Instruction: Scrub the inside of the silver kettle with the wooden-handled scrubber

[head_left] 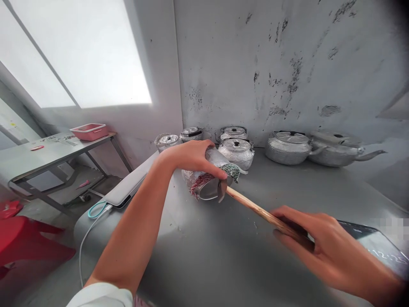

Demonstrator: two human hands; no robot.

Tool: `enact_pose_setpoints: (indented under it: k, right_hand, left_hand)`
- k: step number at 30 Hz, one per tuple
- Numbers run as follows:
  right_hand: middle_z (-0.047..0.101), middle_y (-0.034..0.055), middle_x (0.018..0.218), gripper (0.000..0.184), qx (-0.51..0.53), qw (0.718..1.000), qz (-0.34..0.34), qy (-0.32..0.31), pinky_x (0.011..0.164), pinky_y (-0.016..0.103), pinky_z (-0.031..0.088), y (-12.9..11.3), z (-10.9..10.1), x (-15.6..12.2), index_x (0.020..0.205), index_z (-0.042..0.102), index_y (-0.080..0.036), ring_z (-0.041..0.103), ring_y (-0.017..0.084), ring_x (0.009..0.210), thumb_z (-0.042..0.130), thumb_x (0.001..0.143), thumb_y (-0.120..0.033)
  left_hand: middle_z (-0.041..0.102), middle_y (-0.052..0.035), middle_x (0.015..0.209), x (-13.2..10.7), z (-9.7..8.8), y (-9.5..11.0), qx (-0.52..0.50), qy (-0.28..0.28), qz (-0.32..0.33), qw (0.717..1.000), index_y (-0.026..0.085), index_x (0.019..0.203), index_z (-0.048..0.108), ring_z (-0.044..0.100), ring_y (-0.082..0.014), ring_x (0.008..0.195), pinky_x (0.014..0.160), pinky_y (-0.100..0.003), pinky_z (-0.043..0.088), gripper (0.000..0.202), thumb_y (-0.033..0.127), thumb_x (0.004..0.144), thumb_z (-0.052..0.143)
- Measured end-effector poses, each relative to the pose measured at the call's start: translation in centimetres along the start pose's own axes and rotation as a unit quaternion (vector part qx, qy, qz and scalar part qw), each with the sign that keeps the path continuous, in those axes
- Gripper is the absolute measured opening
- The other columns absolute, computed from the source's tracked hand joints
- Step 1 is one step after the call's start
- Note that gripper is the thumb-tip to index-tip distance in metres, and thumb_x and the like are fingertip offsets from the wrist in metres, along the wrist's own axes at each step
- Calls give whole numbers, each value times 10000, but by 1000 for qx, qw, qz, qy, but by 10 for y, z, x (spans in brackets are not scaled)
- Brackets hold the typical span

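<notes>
My left hand (200, 157) is closed over a silver metal pot (219, 157), tilted so that its round opening faces me. Red and green cord (204, 181) is wound about its rim. In my right hand (322, 243) is the wooden handle of a hammer (252, 207). Its metal head lies against the edge of the pot's opening, close to my left thumb. Part of the pot's body is hidden behind my left hand.
Several silver lidded kettles (236, 149) line the wall. A grey device with a cable (124, 194) lies at the table's left edge, a phone (377, 243) by my right wrist. Further left are a second table (44, 155) with a pink basket (91, 132) and a red stool (28, 243).
</notes>
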State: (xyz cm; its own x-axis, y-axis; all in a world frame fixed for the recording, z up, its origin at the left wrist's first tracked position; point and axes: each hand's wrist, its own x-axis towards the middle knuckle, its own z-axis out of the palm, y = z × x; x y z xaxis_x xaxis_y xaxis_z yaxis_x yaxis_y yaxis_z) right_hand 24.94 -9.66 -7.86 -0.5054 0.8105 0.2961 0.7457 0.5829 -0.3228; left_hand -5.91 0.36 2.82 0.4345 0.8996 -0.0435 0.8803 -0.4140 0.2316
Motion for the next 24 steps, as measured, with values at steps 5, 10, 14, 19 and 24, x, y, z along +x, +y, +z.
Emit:
enact_pose_setpoints:
  k: [5, 10, 14, 19, 24]
  right_hand:
    - [376, -69, 538, 50, 26, 999, -23, 11, 442, 269, 290, 10, -1, -5, 872, 537, -272, 328, 131, 436, 531, 866, -222]
    - [358, -63, 574, 129, 86, 980, 90, 156, 488, 279, 300, 2, -3, -6, 783, 432, -281, 319, 138, 482, 489, 898, -276]
    - [414, -62, 602, 102, 157, 956, 150, 196, 502, 285, 321, 0, -7, -3, 815, 457, -275, 400, 131, 473, 471, 916, -277]
    - [386, -67, 582, 108, 156, 954, 144, 211, 500, 270, 304, 3, -8, -3, 777, 467, -266, 347, 124, 495, 515, 871, -244]
    - [400, -62, 609, 117, 130, 962, 117, 208, 531, 267, 305, -2, -7, -2, 768, 455, -255, 322, 118, 521, 497, 874, -231]
  left_hand:
    - [466, -54, 1504, -10, 4, -1, -76, 77, 39, 993, 278, 1503, 372, 499, -324, 1288, 969, -333, 452, 1014, 777, 667, 657]
    - [407, -110, 1538, -10, 34, 12, -78, 156, 75, 982, 227, 1549, 278, 430, -353, 1355, 1059, -401, 411, 1112, 682, 650, 749]
    - [388, -82, 1559, -13, 72, 29, 28, 242, 172, 955, 248, 1571, 182, 369, -316, 1414, 1157, -411, 315, 1068, 529, 718, 761]
    - [371, -133, 1567, -16, 109, 42, 179, 212, 234, 932, 132, 1549, 242, 329, -308, 1437, 1182, -422, 271, 925, 337, 773, 702]
    - [351, -145, 1576, -13, 121, 50, 211, 210, 212, 931, 118, 1548, 245, 330, -327, 1433, 1178, -437, 278, 924, 342, 769, 690]
